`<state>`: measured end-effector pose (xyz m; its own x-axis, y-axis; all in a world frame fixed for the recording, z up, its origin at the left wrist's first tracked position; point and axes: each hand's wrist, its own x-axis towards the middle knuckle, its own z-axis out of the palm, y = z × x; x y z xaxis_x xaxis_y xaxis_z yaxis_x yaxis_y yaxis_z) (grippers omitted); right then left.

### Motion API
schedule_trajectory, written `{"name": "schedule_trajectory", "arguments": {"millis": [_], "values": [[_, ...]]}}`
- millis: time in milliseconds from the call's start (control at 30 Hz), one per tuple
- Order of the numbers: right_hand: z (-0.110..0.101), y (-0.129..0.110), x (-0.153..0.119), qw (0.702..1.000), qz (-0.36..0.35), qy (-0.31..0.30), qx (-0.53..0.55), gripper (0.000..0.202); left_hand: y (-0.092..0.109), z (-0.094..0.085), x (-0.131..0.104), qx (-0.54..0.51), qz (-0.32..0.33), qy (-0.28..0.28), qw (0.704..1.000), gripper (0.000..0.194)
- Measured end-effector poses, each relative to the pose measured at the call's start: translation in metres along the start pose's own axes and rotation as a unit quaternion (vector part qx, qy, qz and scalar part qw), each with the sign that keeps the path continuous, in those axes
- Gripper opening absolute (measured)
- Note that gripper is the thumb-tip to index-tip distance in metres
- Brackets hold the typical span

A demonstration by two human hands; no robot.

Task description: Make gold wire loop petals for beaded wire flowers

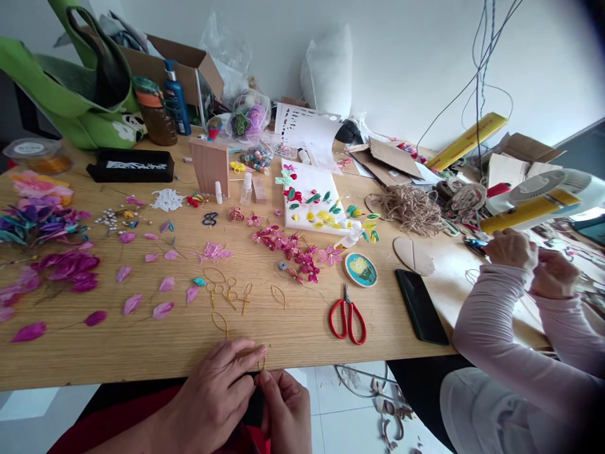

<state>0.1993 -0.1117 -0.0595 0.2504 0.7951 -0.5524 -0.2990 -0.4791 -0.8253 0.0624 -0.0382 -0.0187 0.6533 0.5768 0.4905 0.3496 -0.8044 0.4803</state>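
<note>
Both hands meet at the table's front edge around a small loop of thin golden wire (261, 363). My left hand (220, 391) has its fingers bent and pressed near the loop. My right hand (286, 403) pinches the wire's lower end between thumb and forefinger. Just beyond, on the wooden table (293, 328), lie a single wire loop (220, 323), several twisted wire shapes (230, 293) and a leaf-shaped wire (278, 296). Red-handled scissors (347, 320) rest to the right, with a round embroidered piece (360, 270) behind them.
Pink petals (163, 309) spread over the left side. Dark pink flowers (302, 252) and a white foam board (307, 189) are mid-table. A black phone (421, 307) lies at right, beside another person's sleeved arms (491, 315). A green bag (80, 94) stands back left.
</note>
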Motion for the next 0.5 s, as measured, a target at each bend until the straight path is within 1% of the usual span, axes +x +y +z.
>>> {"name": "schedule_trajectory", "arguments": {"millis": [167, 267, 433, 500], "values": [[-0.001, -0.0032, -0.0008, 0.999, -0.041, 0.009, -0.025, 0.059, 0.0, -0.0014, 0.0004, 0.002, 0.002, -0.004, 1.0, 0.022], [-0.0002, -0.0051, -0.0016, 0.998, -0.052, 0.007, -0.033, 0.061, -0.0002, -0.0008, -0.0006, 0.005, 0.004, -0.012, 1.0, 0.021], [-0.0009, -0.0052, -0.0023, 0.999, -0.027, -0.003, -0.025, 0.062, 0.0006, 0.0003, -0.0007, 0.006, 0.001, -0.011, 1.0, 0.023], [0.0002, -0.0051, -0.003, 1.0, -0.015, 0.003, -0.02, 0.06, 0.0008, 0.0004, -0.0008, 0.008, 0.001, -0.009, 1.0, 0.023]]}}
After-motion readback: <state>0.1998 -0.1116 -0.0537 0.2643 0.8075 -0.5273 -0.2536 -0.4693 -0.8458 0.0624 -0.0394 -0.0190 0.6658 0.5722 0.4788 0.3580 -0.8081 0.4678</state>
